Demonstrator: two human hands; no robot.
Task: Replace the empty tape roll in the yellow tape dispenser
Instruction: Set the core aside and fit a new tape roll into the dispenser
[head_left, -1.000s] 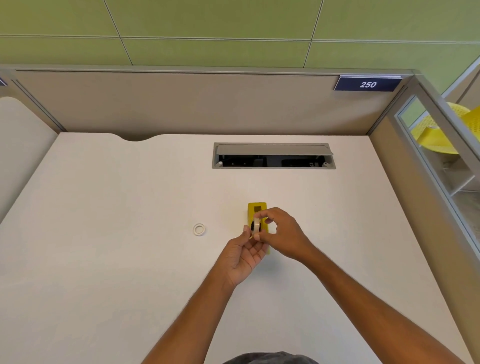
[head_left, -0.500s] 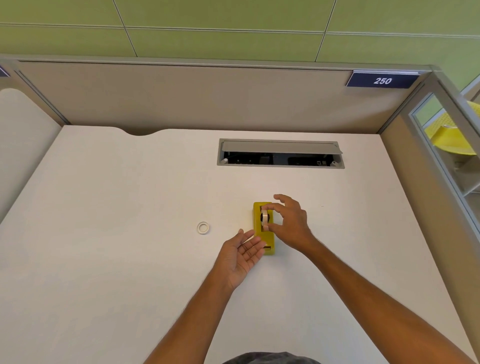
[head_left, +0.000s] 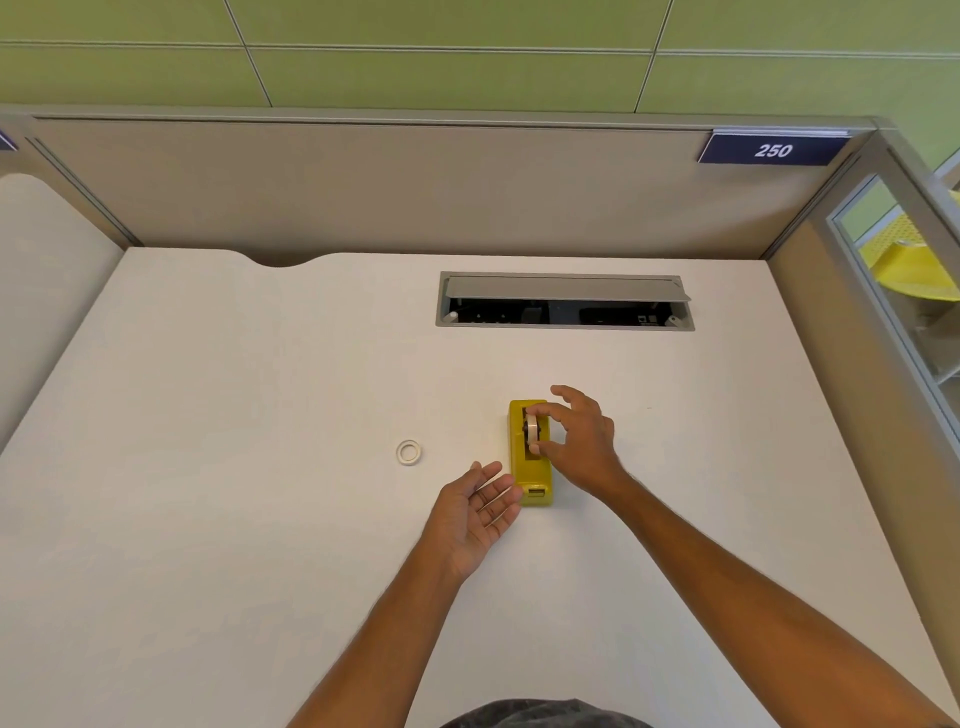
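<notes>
The yellow tape dispenser (head_left: 530, 457) lies on the white desk (head_left: 208, 467), its cutter end toward me. A pale tape roll (head_left: 532, 429) stands on edge in the dispenser's slot. My right hand (head_left: 579, 441) pinches that roll between thumb and forefinger from the right side. Just left of the dispenser's near end, my left hand (head_left: 480, 512) lies palm up with fingers spread, its fingertips touching the dispenser's side and holding nothing. A small empty white tape core (head_left: 409, 452) lies flat on the desk, well left of the dispenser.
A grey cable hatch (head_left: 565, 301) sits open in the desk behind the dispenser. Beige partition walls (head_left: 415, 192) enclose the desk at the back and right. A glass panel (head_left: 904, 291) on the right shows a yellow chair beyond.
My right hand carried the tape roll from my left hand into the dispenser's slot. My left hand let go, opened and dropped beside the dispenser.
</notes>
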